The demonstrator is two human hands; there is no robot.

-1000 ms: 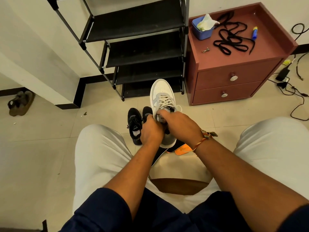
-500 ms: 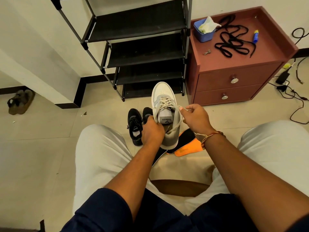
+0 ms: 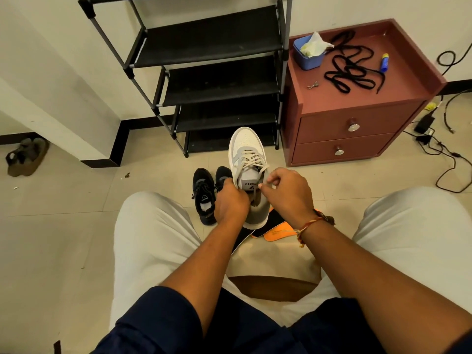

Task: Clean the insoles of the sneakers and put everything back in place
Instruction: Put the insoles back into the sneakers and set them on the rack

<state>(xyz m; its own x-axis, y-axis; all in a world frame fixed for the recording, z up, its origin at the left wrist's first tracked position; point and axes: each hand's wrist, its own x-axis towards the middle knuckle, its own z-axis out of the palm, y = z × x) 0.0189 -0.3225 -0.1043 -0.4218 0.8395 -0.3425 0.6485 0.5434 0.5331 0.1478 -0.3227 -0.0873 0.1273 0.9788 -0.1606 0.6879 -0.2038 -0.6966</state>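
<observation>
Left hand: my left hand gripped the white and grey sneaker by its left side, next to the tongue, with the fingers curled round it.
Right hand: my right hand pinched a pale lace between thumb and forefinger just beside the tongue, with the other fingers curled in. A thread band sat on that wrist.
Sneaker: I held it off the floor between my knees, toe pointing away from me toward the shoe rack and heel toward me. The label on the tongue faced up.
Insole: an orange insole lay on the floor below the heel, partly hidden by the sneaker and my right wrist. A dark piece touched it; I could not tell what it was.
Black sneakers: a pair stood side by side on the floor just left of the one I held, the right one partly behind my left hand.
Shoe rack: the black rack stood against the wall straight ahead.
Cabinet: a maroon cabinet with two drawers stood just right of the rack. On its top surface were a blue tub with a cloth in it, loose black laces, a small blue and yellow tube and a small metal item.
Floor edges: cables trailed at the right, and brown sandals lay far left.
</observation>
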